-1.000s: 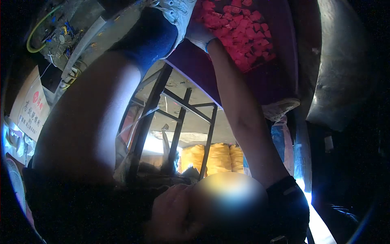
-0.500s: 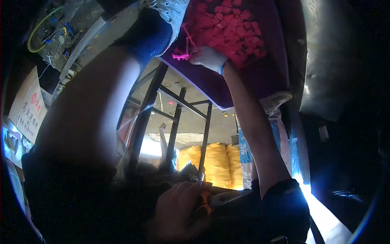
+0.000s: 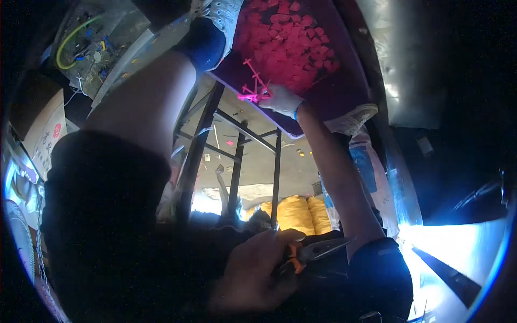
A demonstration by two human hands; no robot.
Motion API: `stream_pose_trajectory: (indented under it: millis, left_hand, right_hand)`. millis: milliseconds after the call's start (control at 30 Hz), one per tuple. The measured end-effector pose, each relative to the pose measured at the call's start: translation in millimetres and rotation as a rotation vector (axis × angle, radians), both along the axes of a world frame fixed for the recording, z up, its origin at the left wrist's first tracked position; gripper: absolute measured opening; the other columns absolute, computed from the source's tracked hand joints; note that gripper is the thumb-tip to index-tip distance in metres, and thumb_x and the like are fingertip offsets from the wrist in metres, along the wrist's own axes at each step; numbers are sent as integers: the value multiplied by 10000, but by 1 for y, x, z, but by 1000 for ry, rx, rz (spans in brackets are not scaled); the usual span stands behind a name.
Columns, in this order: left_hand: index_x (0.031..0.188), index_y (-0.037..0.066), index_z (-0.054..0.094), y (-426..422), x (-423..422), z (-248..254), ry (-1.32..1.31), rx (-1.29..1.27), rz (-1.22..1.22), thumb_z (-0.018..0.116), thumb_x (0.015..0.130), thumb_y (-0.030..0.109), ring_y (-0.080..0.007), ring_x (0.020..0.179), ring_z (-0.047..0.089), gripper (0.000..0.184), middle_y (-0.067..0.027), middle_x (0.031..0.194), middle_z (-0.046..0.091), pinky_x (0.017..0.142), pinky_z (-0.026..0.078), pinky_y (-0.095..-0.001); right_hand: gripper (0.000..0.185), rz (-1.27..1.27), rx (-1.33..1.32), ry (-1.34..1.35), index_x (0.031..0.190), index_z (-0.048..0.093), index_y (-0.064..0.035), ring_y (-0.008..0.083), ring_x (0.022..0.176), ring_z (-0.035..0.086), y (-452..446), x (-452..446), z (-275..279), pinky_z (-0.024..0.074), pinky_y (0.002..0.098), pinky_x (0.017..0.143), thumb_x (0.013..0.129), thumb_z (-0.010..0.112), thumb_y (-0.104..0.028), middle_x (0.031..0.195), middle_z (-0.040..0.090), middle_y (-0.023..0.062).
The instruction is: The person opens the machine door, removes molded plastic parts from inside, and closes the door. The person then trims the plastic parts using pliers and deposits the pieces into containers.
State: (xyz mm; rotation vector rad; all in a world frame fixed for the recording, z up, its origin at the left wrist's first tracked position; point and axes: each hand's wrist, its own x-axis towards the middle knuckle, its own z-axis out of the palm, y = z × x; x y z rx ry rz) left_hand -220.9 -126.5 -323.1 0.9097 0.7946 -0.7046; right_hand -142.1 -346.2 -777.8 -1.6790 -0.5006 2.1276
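My right hand, in a white glove with a blue cuff, grips a pink branching plastic piece at the near edge of a dark purple tray. Many small pink pieces lie spread in the tray, above my hand in the view. Low in the view, my bare left hand is closed around the orange handles of a metal hand tool. Its pointed jaws aim to the right, close to my right forearm.
A dark metal frame stands below the tray. Yellow sacks are beyond my lap. White shoes show at the top and right. A printed carton and a yellow-green hose are at left.
My right hand has come out from beside the shoe to the tray's near edge, bringing the pink branching piece. My left hand and the orange-handled tool have come into clearer view, slightly rightward.
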Motion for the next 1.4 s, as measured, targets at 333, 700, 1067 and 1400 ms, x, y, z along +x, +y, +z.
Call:
stream_pose_trajectory:
  millis: [333, 700, 1067, 1400]
  left_hand:
    - [1405, 18, 507, -20, -6, 28, -114, -9, 172, 690, 801, 32, -236, 1020, 676, 632, -144, 1155, 653, 905, 540, -382]
    - [1366, 25, 529, -44, -5, 53, -373, 3, 102, 641, 838, 4, -178, 953, 677, 541, -85, 1025, 674, 865, 532, -345]
    - [1323, 19, 571, -58, -7, 80, -703, -241, -61, 629, 857, -42, -112, 895, 612, 473, -39, 1001, 632, 807, 525, -310]
    - [1224, 18, 599, -81, 15, 79, -708, -68, -179, 634, 959, 121, -46, 782, 535, 287, 10, 949, 601, 706, 443, -226]
  right_hand:
    - [293, -307, -214, 356, 1124, 666, -41, 208, 926, 674, -19, 29, 71, 588, 394, 797, 858, 768, -109, 1029, 683, 97]
    - [384, -460, -22, 439, 1264, 597, -5, 284, 992, 710, -35, 82, 199, 623, 442, 913, 911, 733, -71, 1160, 694, 183]
    - [659, -1001, 196, 292, 1420, 507, -11, 300, 1195, 644, -110, 97, 529, 545, 403, 965, 856, 812, -163, 1216, 675, 148]
    - [507, -1575, 442, -139, 1388, 543, -54, 410, 1247, 611, -372, 1, 678, 552, 506, 951, 934, 728, -184, 1459, 543, 241]
